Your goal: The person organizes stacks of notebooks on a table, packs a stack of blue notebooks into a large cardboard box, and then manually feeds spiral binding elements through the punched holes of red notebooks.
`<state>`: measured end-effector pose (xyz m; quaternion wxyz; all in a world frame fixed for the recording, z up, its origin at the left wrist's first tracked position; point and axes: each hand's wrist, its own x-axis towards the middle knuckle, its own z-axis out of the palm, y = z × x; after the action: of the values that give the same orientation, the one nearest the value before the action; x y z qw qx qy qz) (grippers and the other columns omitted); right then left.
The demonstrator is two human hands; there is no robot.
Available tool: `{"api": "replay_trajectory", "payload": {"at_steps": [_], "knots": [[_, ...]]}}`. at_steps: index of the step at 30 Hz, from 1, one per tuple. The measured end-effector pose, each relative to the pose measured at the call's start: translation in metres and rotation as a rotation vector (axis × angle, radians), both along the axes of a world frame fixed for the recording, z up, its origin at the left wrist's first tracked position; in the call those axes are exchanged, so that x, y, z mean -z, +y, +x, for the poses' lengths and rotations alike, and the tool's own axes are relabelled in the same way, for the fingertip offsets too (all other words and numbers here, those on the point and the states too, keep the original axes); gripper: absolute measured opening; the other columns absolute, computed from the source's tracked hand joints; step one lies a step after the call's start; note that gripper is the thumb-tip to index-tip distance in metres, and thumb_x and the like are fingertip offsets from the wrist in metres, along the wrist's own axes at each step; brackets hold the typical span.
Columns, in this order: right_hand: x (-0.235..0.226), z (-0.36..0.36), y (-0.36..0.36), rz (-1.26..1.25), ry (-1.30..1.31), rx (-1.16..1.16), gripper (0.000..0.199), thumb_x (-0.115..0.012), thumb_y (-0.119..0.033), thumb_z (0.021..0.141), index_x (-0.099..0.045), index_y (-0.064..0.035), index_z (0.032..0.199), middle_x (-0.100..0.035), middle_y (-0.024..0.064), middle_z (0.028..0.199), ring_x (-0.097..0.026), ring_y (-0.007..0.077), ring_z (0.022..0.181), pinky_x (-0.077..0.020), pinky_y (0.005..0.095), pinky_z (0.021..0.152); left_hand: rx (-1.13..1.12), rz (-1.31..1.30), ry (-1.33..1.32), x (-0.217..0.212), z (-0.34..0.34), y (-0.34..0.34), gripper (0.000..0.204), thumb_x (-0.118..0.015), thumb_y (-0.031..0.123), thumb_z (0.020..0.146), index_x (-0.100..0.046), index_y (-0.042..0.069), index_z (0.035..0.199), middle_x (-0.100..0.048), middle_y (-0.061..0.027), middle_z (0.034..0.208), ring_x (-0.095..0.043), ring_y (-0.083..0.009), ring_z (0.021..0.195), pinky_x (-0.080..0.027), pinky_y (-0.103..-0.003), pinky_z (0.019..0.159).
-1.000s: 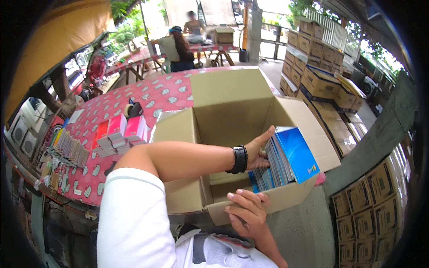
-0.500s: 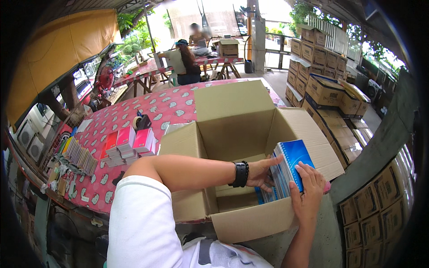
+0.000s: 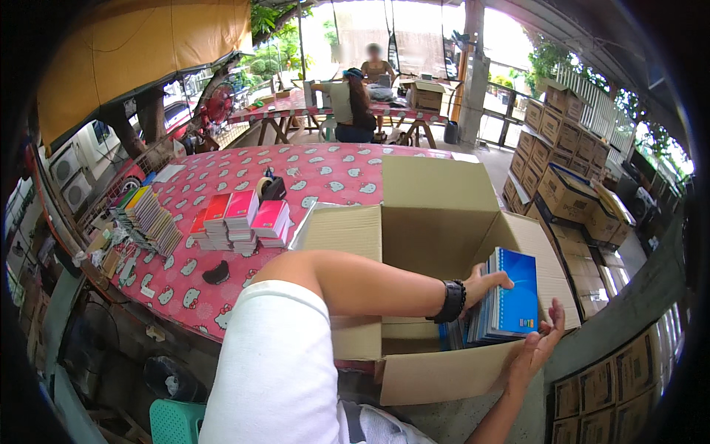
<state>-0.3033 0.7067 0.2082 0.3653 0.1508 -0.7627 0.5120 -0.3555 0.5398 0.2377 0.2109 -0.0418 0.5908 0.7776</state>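
Hands, two: left [image 3: 484, 285] clasped on one stack of blue notebooks [image 3: 503, 300] inside one cardboard box [image 3: 436, 222]; right [image 3: 536, 348] open, flat against the stack.

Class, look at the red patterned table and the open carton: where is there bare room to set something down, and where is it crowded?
Free: the table between the tape dispenser and the carton's raised flap, and inside the carton left of the blue notebooks. Crowded: the table's left edge, with notebook stacks and the fanned pile.
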Motion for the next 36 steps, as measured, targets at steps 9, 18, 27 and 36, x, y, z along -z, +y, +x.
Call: {"api": "replay_trajectory", "payload": {"at_steps": [9,18,27,36], "knots": [[0.004,-0.010,0.010,-0.035,-0.077,-0.174,0.063,-0.050,-0.049,0.087,-0.042,-0.0003,0.126,-0.047,0.0145,0.126,-0.040,0.0242,0.121,-0.0239,0.0367,0.104,0.044,0.592,0.361,-0.059,0.033,-0.113,0.073,-0.058,0.047,0.075,-0.037,0.005,0.131,-0.046,-0.0175,0.129,-0.048,-0.0331,0.116,-0.038,-0.051,0.096],[-0.020,0.100,-0.132,-0.141,-0.115,-0.784,0.043,-0.064,-0.025,0.081,-0.051,-0.0019,0.115,-0.050,0.0188,0.120,-0.044,0.0280,0.116,-0.0322,0.0402,0.098,-0.528,0.714,0.635,-0.046,0.182,-0.251,0.068,-0.051,0.046,0.082,-0.036,0.003,0.132,-0.048,-0.0177,0.128,-0.050,-0.0335,0.113,-0.040,-0.048,0.097],[0.000,0.173,-0.328,0.001,-0.168,-1.320,0.087,-0.053,-0.051,0.084,-0.019,0.0087,0.137,-0.019,0.0295,0.143,-0.015,0.0385,0.135,-0.0111,0.0427,0.107,-0.981,0.420,0.563,0.040,0.301,-0.407,0.069,-0.054,0.044,0.079,-0.036,0.002,0.131,-0.049,-0.0162,0.127,-0.051,-0.0322,0.112,-0.041,-0.045,0.095],[0.114,0.152,-0.447,-0.609,-1.199,-1.205,0.062,-0.058,-0.023,0.088,-0.025,-0.0029,0.136,-0.045,0.0148,0.127,-0.044,0.0218,0.116,-0.0371,0.0331,0.095,-0.604,0.488,0.039,0.124,0.339,-0.484,0.070,-0.061,0.035,0.076,-0.036,0.001,0.131,-0.050,-0.0177,0.124,-0.054,-0.0317,0.109,-0.044,-0.044,0.092]]}}
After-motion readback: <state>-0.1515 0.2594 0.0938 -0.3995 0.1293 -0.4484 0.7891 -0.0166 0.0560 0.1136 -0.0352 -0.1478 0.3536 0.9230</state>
